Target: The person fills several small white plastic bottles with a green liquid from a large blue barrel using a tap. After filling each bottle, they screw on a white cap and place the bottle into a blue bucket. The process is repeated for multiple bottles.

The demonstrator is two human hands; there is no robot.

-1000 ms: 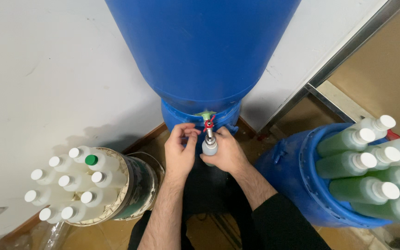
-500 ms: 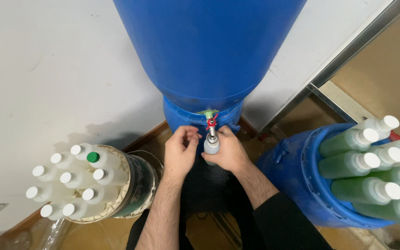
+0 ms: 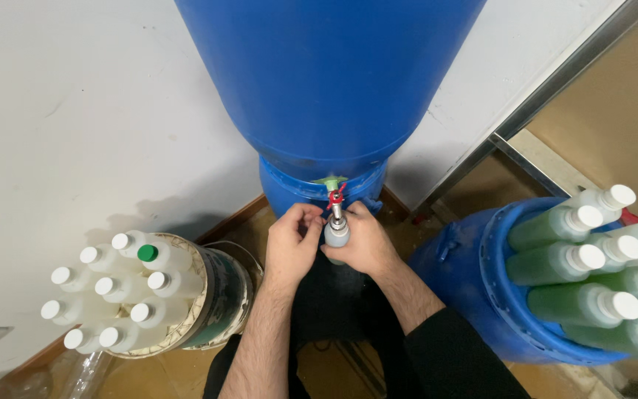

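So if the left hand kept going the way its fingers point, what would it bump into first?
Probably the tap with its red handle, just past the left hand fingertips, then the big blue drum behind it. Depth is hard to judge from above.

Round pale bucket (image 3: 219,299) at lower left, packed with white-capped empty plastic bottles (image 3: 116,288), one green-capped. Open blue plastic drum (image 3: 481,295) at right, holding capped bottles of green liquid (image 3: 577,277). White wall (image 3: 75,111) behind.
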